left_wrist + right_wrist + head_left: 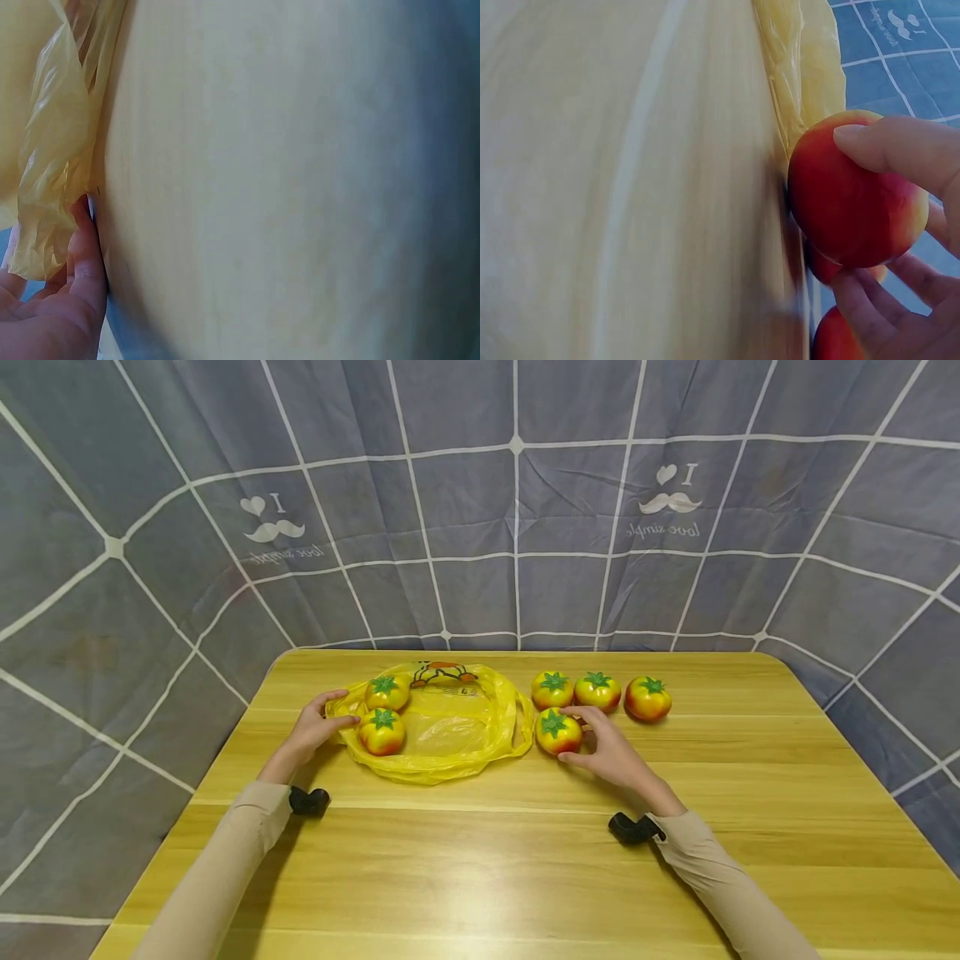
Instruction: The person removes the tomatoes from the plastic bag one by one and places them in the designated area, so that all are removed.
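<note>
A yellow plastic bag (450,772) lies spread on the wooden table with its mouth open. Two glossy yellow-red tomatoes with green leafy tops, one behind (387,692) and one in front (382,732), sit at the bag's left side. My left hand (313,727) grips the bag's left edge; in the left wrist view, the crumpled plastic (52,165) runs between thumb and fingers. Just right of the bag, my right hand (606,750) holds another tomato (558,732) between thumb and fingers. The right wrist view shows that tomato's red underside (847,199), with the thumb across it.
Behind the right hand, three more tomatoes stand in a row: left (552,688), middle (597,692) and right (648,698). A grey curtain (480,593) with white lines hangs along the far edge and both sides of the table (465,877).
</note>
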`<act>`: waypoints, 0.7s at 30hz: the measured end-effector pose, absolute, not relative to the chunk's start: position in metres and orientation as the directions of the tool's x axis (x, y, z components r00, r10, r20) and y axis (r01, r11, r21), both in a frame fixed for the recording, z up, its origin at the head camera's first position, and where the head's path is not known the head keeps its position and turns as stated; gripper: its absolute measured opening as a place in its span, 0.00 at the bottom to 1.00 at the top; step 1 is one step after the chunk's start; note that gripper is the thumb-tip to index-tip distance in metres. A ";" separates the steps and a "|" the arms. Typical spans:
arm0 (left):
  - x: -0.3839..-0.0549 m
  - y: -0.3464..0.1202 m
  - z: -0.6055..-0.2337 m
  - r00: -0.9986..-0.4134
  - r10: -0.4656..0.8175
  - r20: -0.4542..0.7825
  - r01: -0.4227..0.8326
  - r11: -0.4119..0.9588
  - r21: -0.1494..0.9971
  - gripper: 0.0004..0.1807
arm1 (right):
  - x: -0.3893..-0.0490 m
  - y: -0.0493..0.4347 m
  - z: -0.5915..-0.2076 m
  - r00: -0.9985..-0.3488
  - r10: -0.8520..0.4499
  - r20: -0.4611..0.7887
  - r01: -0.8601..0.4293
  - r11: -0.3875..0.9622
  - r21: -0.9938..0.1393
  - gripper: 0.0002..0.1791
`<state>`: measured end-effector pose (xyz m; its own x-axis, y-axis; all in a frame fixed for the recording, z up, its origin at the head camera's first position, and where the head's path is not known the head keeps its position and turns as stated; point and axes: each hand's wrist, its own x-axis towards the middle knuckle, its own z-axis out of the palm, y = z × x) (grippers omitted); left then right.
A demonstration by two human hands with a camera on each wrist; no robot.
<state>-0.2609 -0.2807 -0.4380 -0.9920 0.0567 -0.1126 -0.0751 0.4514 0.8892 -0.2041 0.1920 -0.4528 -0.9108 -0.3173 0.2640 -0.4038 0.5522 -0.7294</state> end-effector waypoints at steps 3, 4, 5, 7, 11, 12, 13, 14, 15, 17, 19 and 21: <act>-0.261 -0.281 -0.438 -0.992 0.059 -0.114 -0.075 0.450 0.890 0.38 | -0.204 0.192 -0.452 -0.914 -0.315 0.256 -0.396 0.554 -0.732 0.36; -0.261 -0.281 -0.437 -0.992 0.061 -0.113 -0.074 0.449 0.890 0.38 | -0.204 0.192 -0.452 -0.918 -0.309 0.250 -0.388 0.558 -0.734 0.36; -0.261 -0.281 -0.437 -0.992 0.060 -0.113 -0.074 0.448 0.891 0.38 | -0.204 0.193 -0.452 -0.920 -0.305 0.244 -0.381 0.558 -0.737 0.35; -0.261 -0.280 -0.437 -0.992 0.059 -0.112 -0.074 0.445 0.892 0.38 | -0.204 0.194 -0.451 -0.925 -0.299 0.235 -0.369 0.558 -0.743 0.35; -0.262 -0.280 -0.438 -0.992 0.059 -0.110 -0.072 0.443 0.893 0.39 | -0.207 0.196 -0.451 -0.919 -0.315 0.239 -0.379 0.534 -0.756 0.35; -0.262 -0.280 -0.438 -0.992 0.060 -0.109 -0.072 0.443 0.893 0.39 | -0.208 0.197 -0.451 -0.916 -0.321 0.241 -0.383 0.525 -0.760 0.35; -0.262 -0.280 -0.439 -0.992 0.059 -0.108 -0.071 0.443 0.893 0.39 | -0.209 0.198 -0.451 -0.913 -0.326 0.243 -0.387 0.513 -0.766 0.35; -0.262 -0.280 -0.439 -0.992 0.059 -0.108 -0.071 0.444 0.893 0.39 | -0.210 0.199 -0.451 -0.912 -0.331 0.244 -0.389 0.499 -0.775 0.35; -0.262 -0.281 -0.439 -0.992 0.058 -0.108 -0.071 0.444 0.893 0.39 | -0.210 0.199 -0.452 -0.910 -0.334 0.245 -0.389 0.484 -0.784 0.34; -0.263 -0.281 -0.439 -0.992 0.057 -0.109 -0.073 0.443 0.894 0.39 | -0.211 0.201 -0.453 -0.910 -0.335 0.243 -0.385 0.472 -0.793 0.34; -0.263 -0.281 -0.440 -0.992 0.056 -0.111 -0.075 0.443 0.894 0.39 | -0.211 0.202 -0.453 -0.912 -0.333 0.241 -0.381 0.464 -0.800 0.33; -0.262 -0.281 -0.440 -0.992 0.055 -0.111 -0.076 0.443 0.893 0.39 | -0.211 0.202 -0.453 -0.914 -0.329 0.240 -0.376 0.459 -0.805 0.33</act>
<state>-0.2624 -0.2813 -0.4397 -0.9922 0.0550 -0.1114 -0.0757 0.4431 0.8933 -0.2109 0.2022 -0.4535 -0.9135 -0.3286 0.2397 -0.3763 0.4589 -0.8048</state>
